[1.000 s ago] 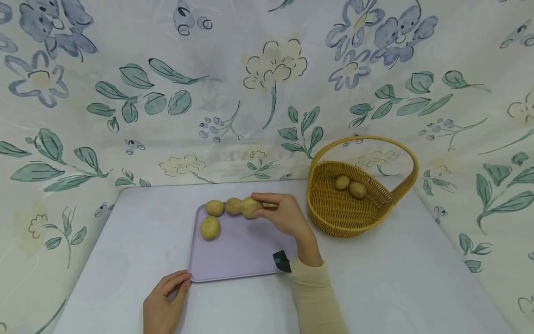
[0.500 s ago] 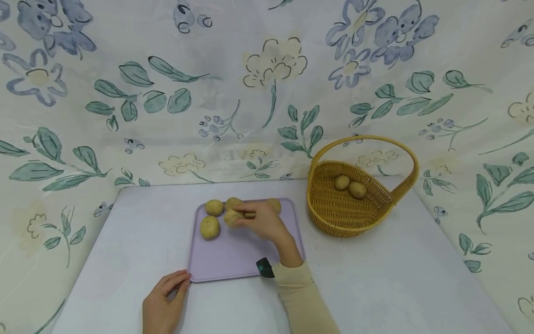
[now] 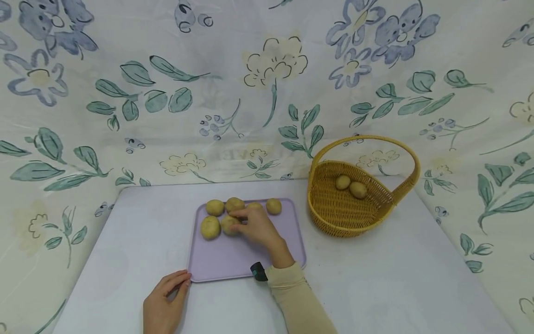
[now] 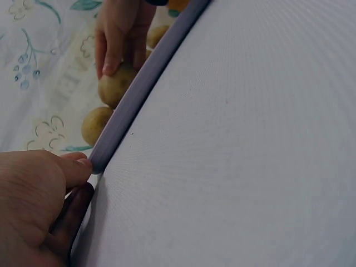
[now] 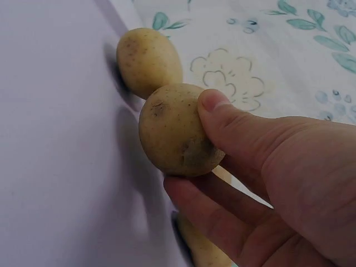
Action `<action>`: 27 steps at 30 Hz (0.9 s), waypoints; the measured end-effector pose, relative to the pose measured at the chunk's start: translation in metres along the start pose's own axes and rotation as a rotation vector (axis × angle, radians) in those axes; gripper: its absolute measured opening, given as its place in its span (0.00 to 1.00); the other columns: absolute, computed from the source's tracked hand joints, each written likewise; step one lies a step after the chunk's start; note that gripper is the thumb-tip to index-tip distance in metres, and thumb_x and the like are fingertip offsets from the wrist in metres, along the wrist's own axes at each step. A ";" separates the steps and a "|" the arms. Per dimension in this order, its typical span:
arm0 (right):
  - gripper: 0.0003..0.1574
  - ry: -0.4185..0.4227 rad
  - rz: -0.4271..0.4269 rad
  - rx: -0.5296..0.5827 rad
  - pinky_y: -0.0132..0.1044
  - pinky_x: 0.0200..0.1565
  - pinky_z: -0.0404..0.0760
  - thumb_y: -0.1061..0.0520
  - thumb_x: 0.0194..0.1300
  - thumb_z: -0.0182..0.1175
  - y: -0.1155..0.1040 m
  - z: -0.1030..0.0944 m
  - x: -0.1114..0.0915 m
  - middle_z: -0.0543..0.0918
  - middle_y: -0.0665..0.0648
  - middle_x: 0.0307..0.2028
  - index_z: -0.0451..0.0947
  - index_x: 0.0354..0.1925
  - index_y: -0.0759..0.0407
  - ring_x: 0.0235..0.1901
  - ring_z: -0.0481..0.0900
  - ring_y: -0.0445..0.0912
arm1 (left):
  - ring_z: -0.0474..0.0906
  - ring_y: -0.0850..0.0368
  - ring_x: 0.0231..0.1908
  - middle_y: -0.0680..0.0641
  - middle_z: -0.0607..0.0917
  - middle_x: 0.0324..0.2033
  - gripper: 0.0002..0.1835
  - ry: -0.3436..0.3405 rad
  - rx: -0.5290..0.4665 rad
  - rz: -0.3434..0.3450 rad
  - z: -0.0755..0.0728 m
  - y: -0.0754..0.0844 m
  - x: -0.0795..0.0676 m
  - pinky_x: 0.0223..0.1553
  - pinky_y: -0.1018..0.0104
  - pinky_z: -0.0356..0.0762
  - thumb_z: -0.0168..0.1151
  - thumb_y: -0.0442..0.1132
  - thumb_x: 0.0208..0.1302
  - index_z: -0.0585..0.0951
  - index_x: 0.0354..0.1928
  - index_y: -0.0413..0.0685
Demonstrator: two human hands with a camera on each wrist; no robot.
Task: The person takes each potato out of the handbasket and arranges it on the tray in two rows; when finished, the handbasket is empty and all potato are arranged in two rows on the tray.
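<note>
While gripping one potato (image 3: 228, 226) in the right hand (image 3: 255, 226), pinching the near left corner of the lilac tray (image 3: 225, 262) with the left hand (image 3: 164, 299). On to the count: six potatoes on the tray with the gripped one included, four along the far edge, two in front. Over to the wicker basket (image 3: 338, 214), with two more potatoes (image 3: 351, 186) lying side by side, making eight in all. One tray, one basket, one white table (image 3: 375, 278) beneath.

Now to that grip: out at the fingertips, thumb on the near side, fingers on the far side, palm off to the right. Just left of the gripped potato, its front-row neighbour (image 3: 210, 228); just behind, the second of the back row (image 3: 235, 204). Hard to call whether resting on the tray or just clear of it.

Partly masked by the right hand, from the head view: the third back-row potato (image 3: 254, 205). Cut off at the bottom edge: the left wrist and the beige sleeve (image 3: 298, 299). Small, black and hard to identify: the device (image 3: 258, 272) at the right wrist. Seen from the left wrist, potato undersides lost behind the tray's rim.
</note>
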State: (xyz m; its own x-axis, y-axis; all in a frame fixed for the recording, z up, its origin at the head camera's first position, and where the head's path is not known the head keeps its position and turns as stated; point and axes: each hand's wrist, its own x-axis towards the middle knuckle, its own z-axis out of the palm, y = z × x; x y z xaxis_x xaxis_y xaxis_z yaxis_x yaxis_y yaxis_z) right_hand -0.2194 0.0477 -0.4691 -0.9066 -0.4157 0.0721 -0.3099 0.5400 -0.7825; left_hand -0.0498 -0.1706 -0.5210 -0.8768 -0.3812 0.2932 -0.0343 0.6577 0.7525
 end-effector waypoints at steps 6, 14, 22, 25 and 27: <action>0.24 0.005 0.037 -0.037 0.33 0.59 0.82 0.54 0.61 0.74 0.000 0.005 0.000 0.89 0.53 0.52 0.85 0.56 0.55 0.55 0.85 0.45 | 0.64 1.01 0.42 0.51 0.91 0.41 0.12 0.002 0.011 0.005 0.000 -0.002 0.000 0.47 0.97 0.64 0.76 0.26 0.53 0.92 0.37 0.49; 0.24 0.045 0.063 -0.047 0.32 0.56 0.83 0.53 0.62 0.74 -0.002 0.008 0.001 0.89 0.53 0.51 0.85 0.56 0.55 0.51 0.86 0.44 | 0.65 1.00 0.43 0.51 0.91 0.41 0.12 0.006 0.001 0.019 0.000 -0.002 0.000 0.47 0.97 0.65 0.75 0.25 0.52 0.91 0.36 0.48; 0.23 0.106 0.107 -0.132 0.34 0.55 0.83 0.50 0.60 0.75 -0.005 0.007 0.000 0.89 0.51 0.48 0.87 0.53 0.54 0.50 0.84 0.43 | 0.65 1.00 0.43 0.52 0.91 0.41 0.12 0.003 0.004 0.009 0.001 -0.001 0.001 0.47 0.97 0.65 0.75 0.25 0.53 0.92 0.36 0.49; 0.23 0.119 0.114 -0.145 0.35 0.55 0.83 0.49 0.60 0.75 -0.005 0.006 0.000 0.89 0.51 0.48 0.87 0.53 0.53 0.50 0.84 0.43 | 0.65 1.00 0.43 0.51 0.91 0.41 0.12 0.007 -0.003 0.022 0.000 0.000 0.001 0.48 0.97 0.65 0.75 0.25 0.53 0.92 0.36 0.50; 0.23 0.123 0.107 -0.147 0.36 0.56 0.83 0.49 0.60 0.75 -0.005 0.005 0.000 0.90 0.51 0.48 0.87 0.53 0.54 0.50 0.84 0.44 | 0.65 1.00 0.44 0.51 0.92 0.41 0.12 0.011 -0.011 0.036 -0.001 0.000 0.001 0.49 0.97 0.65 0.75 0.25 0.53 0.92 0.36 0.50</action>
State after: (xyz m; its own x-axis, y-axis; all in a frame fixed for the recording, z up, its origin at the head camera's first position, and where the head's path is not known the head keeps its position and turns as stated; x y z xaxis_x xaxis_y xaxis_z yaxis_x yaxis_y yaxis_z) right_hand -0.2164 0.0414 -0.4686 -0.9620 -0.2626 0.0754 -0.2402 0.6811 -0.6917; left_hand -0.0504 -0.1715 -0.5207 -0.8721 -0.3641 0.3269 0.0027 0.6645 0.7473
